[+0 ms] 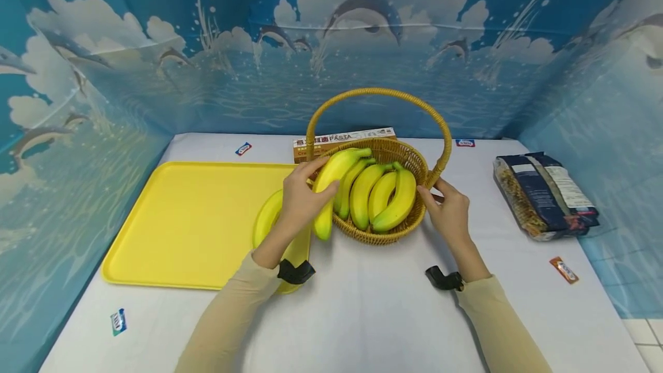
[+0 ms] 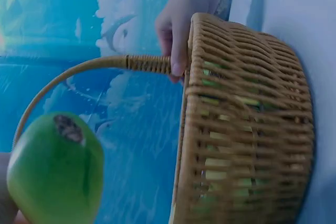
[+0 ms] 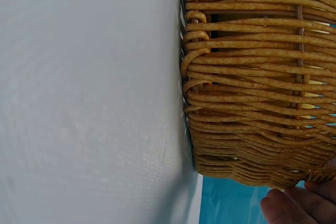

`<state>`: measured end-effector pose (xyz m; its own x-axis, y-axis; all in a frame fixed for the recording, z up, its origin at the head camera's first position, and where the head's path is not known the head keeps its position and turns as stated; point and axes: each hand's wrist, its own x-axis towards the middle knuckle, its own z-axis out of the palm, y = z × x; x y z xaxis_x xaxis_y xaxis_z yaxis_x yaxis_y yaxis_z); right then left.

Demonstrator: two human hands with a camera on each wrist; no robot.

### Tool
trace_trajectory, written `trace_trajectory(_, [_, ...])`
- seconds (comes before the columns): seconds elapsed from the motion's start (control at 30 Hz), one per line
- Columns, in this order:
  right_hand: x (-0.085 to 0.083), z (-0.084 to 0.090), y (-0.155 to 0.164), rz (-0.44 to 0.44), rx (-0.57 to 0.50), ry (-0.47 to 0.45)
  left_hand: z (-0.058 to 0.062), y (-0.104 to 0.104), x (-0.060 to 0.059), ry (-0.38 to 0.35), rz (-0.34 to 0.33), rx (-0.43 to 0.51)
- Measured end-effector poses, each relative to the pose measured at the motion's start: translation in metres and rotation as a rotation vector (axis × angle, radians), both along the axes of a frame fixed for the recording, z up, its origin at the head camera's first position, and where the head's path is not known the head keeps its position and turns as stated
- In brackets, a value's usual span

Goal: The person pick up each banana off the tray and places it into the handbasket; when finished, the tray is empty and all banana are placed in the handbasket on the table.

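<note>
My left hand grips a yellow banana at the left side of the wicker basket. In the left wrist view, the greenish tip of that banana hangs apart from the basket wall. Several bananas lie side by side inside the basket. My right hand holds the basket's right rim where the arched handle joins it. Fingers of that hand show at the basket's edge in the right wrist view. Another banana, partly hidden by my left arm, lies on the tray's right side.
A yellow tray lies left of the basket. Behind the basket is a pasta box. A dark bag of pasta sits far right. Small wrapped packets are scattered on the white table; a dolphin-print curtain encloses it.
</note>
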<state>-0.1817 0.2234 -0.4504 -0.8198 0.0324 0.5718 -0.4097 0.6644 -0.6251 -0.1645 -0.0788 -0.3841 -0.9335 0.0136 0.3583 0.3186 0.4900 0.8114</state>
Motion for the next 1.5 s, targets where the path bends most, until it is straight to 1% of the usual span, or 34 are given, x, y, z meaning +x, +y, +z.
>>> trace_trajectory(0.13, [-0.001,-0.001,-0.001,-0.007,0.006,-0.003,0.000,0.025,-0.019,0.001,-0.005,-0.066])
trace_trajectory(0.23, [0.000,-0.001,-0.002,-0.013,0.005,-0.005,-0.005,0.040,-0.032,-0.024,0.012,-0.119])
trace_trajectory(0.33, [-0.001,-0.001,-0.001,-0.013,0.005,-0.005,-0.012,0.051,-0.042,-0.069,0.029,-0.166])
trace_trajectory(0.43, [-0.001,-0.001,-0.001,-0.012,0.006,-0.002,-0.020,0.060,-0.048,-0.104,0.049,-0.213])
trace_trajectory(0.53, [-0.001,-0.002,-0.001,-0.012,0.009,0.003,-0.028,0.067,-0.052,-0.110,0.073,-0.263])
trace_trajectory(0.7, [-0.001,-0.003,0.000,-0.009,0.014,0.009,-0.037,0.074,-0.053,-0.059,0.111,-0.365])
trace_trajectory(0.77, [-0.001,-0.002,0.000,-0.008,0.012,0.011,-0.039,0.075,-0.053,-0.034,0.120,-0.402])
trace_trajectory(0.83, [-0.002,-0.002,0.000,-0.008,0.011,0.013,-0.039,0.077,-0.053,-0.024,0.127,-0.449])
trace_trajectory(1.0, [-0.002,-0.002,0.000,-0.010,0.009,0.014,-0.040,0.080,-0.054,-0.006,0.139,-0.603])
trace_trajectory(1.07, [-0.002,-0.002,0.000,-0.010,0.009,0.011,-0.041,0.081,-0.054,0.008,0.142,-0.633])
trace_trajectory(1.17, [-0.001,-0.001,0.000,-0.011,0.008,0.005,-0.041,0.080,-0.053,0.033,0.144,-0.604])
trace_trajectory(1.27, [-0.001,-0.001,0.000,-0.013,0.008,0.000,-0.041,0.079,-0.051,0.066,0.139,-0.537])
trace_trajectory(1.33, [-0.001,-0.001,-0.001,-0.014,0.009,-0.002,-0.040,0.077,-0.047,0.089,0.129,-0.487])
trace_trajectory(1.43, [-0.001,-0.001,-0.001,-0.014,0.010,-0.003,-0.035,0.074,-0.038,0.128,0.105,-0.423])
trace_trajectory(1.5, [-0.001,-0.001,-0.001,-0.014,0.008,0.000,-0.029,0.069,-0.028,0.141,0.080,-0.382])
